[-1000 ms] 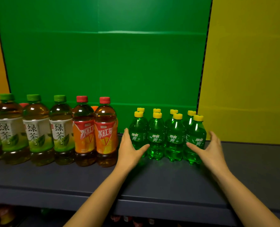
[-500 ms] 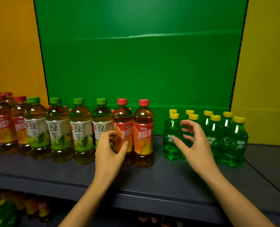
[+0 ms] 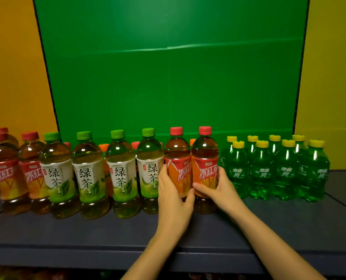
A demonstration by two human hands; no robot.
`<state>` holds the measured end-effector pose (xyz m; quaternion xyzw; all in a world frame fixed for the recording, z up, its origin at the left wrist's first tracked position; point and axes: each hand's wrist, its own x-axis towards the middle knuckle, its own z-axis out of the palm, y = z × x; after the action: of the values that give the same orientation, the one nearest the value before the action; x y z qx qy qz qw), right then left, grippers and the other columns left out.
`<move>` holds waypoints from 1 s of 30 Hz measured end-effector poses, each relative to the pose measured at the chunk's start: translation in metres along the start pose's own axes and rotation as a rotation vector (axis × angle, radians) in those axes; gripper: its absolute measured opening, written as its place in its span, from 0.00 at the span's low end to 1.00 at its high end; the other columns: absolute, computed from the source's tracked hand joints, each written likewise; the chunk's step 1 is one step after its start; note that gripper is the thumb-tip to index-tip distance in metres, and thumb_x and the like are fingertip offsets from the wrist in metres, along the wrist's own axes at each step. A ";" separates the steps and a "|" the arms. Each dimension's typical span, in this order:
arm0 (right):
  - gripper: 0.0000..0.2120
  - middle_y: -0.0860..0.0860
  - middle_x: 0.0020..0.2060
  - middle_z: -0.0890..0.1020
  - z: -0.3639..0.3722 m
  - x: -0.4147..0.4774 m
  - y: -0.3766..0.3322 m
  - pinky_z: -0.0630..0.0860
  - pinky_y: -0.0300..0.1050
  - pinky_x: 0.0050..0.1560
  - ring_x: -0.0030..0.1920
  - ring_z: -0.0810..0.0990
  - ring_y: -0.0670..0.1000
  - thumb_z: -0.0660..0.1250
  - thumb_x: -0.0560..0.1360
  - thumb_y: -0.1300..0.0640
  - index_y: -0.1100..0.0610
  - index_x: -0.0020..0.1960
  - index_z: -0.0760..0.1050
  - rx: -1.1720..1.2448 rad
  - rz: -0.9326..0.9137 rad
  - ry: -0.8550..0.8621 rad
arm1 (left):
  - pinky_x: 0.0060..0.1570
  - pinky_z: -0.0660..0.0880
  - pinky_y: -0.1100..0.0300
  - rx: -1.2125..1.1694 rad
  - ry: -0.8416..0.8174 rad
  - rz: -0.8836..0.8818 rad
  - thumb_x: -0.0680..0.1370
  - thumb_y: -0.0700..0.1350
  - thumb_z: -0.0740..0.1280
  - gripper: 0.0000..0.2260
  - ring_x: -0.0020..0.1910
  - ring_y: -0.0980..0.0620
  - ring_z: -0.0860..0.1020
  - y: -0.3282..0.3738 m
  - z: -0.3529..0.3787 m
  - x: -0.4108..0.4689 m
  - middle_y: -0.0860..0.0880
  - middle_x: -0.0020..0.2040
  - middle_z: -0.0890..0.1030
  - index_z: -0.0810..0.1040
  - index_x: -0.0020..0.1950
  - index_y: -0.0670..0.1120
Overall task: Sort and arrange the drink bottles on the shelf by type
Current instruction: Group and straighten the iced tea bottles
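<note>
left hand (image 3: 172,199) and right hand (image 3: 224,188) each grip a red tea bottle (image 3: 177,154) — next, probably, both must join the red group (image 3: 6,170) at far left.

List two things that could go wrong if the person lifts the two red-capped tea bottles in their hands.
1. The left hand grips one red-capped tea bottle tight beside the nearest green tea bottle; pulling it out could tip that neighbour.
2. The right hand holds the other red-capped bottle near the green soda bottles; a sideways swing might knock them.
</note>
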<state>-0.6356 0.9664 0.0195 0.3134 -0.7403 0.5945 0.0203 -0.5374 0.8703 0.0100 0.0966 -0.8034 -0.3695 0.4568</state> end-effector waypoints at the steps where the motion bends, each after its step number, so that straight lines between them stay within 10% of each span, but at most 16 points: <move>1: 0.30 0.49 0.54 0.77 -0.001 -0.001 0.001 0.73 0.48 0.60 0.58 0.77 0.51 0.76 0.65 0.55 0.52 0.61 0.65 -0.005 0.008 0.009 | 0.69 0.65 0.51 -0.004 0.004 -0.008 0.71 0.40 0.71 0.37 0.70 0.51 0.63 0.000 0.002 0.000 0.46 0.71 0.63 0.52 0.74 0.44; 16: 0.32 0.47 0.50 0.81 -0.053 -0.037 0.003 0.75 0.47 0.57 0.52 0.80 0.47 0.71 0.57 0.41 0.50 0.58 0.71 0.168 0.001 0.057 | 0.59 0.72 0.53 -0.008 -0.024 -0.300 0.63 0.50 0.78 0.38 0.62 0.47 0.72 0.002 0.032 0.029 0.45 0.63 0.72 0.63 0.66 0.43; 30: 0.22 0.49 0.48 0.82 -0.033 -0.045 -0.025 0.76 0.43 0.47 0.48 0.81 0.49 0.72 0.59 0.49 0.47 0.53 0.74 0.474 -0.030 -0.102 | 0.53 0.78 0.52 -0.203 0.019 -0.331 0.60 0.50 0.78 0.20 0.49 0.52 0.80 0.033 -0.024 -0.013 0.52 0.48 0.81 0.73 0.47 0.55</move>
<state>-0.5987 1.0130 0.0322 0.3501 -0.5756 0.7344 -0.0825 -0.5046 0.8877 0.0319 0.1843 -0.7306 -0.5180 0.4049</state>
